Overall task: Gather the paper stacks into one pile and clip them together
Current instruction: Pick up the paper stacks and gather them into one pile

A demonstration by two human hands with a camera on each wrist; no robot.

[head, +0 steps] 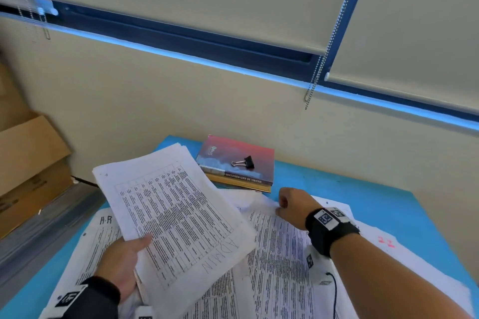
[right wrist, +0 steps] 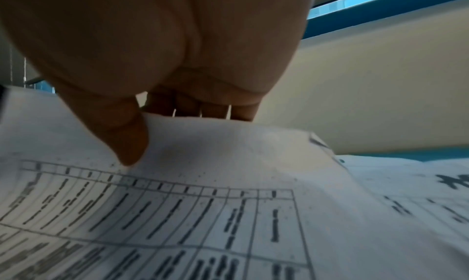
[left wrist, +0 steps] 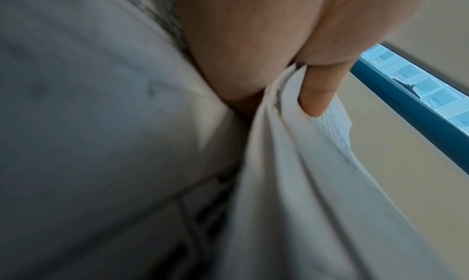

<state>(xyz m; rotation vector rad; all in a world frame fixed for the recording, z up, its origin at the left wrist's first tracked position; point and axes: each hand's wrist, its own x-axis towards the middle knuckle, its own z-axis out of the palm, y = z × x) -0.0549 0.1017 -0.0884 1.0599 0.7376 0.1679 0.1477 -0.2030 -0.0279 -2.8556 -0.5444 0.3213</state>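
My left hand (head: 129, 254) grips a thick paper stack marked ADMIN (head: 176, 212) and holds it tilted above the table, thumb on top; in the left wrist view the fingers (left wrist: 317, 95) curl under the stack's sheets (left wrist: 304, 184). Beneath it lie a stack marked H-R (head: 98, 238) and a middle stack (head: 280, 254) of printed tables. My right hand (head: 287, 204) pinches the far edge of the middle stack, thumb (right wrist: 127, 140) on top of the page (right wrist: 228, 164), fingers under. A black binder clip (head: 245, 162) lies on a red book (head: 238, 160).
The blue table (head: 375, 189) stands against a beige wall. A further paper stack with red marks (head: 388, 243) lies at the right. The red book rests on another book at the table's back. Cardboard boxes (head: 28, 160) stand to the left. A blind's bead chain (head: 315, 85) hangs above.
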